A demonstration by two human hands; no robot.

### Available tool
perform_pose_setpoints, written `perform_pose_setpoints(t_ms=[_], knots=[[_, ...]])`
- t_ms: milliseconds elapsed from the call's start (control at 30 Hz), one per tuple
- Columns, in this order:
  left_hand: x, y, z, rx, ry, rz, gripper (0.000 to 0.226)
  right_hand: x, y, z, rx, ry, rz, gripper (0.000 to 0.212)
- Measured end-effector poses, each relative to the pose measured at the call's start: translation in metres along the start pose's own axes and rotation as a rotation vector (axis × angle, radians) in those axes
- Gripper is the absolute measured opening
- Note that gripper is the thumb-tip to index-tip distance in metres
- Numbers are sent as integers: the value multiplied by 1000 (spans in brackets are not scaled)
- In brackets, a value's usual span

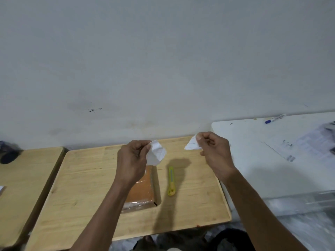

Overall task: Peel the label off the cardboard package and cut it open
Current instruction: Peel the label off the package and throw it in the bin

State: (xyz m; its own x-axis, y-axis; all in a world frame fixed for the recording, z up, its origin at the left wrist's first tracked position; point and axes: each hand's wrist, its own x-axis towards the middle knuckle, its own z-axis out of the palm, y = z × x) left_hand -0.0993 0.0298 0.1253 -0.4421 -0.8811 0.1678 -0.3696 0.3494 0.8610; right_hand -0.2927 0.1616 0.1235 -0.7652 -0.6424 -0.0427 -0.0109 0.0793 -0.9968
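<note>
Head view: label is off and in two pieces, left hand (133, 160) pinching the bigger scrap (156, 154), right hand (213, 151) pinching the smaller scrap (192, 144), both held above the counter (195, 200). Package (141, 191) lies flat under the left wrist, long axis running away from the person. Peel step looks done; next, drop scraps and take the cutter (171, 181), lying parallel just right of it.
</note>
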Motion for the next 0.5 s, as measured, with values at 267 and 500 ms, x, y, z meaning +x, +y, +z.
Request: perform_pose_setpoints(t_ms=[267, 500], knots=[[-11, 29, 39, 37, -151, 138, 35, -11, -3, 15, -405, -173, -388, 25], [-7, 40, 60, 77, -155, 187, 11, -1, 2, -13, -507, -146, -371, 8]])
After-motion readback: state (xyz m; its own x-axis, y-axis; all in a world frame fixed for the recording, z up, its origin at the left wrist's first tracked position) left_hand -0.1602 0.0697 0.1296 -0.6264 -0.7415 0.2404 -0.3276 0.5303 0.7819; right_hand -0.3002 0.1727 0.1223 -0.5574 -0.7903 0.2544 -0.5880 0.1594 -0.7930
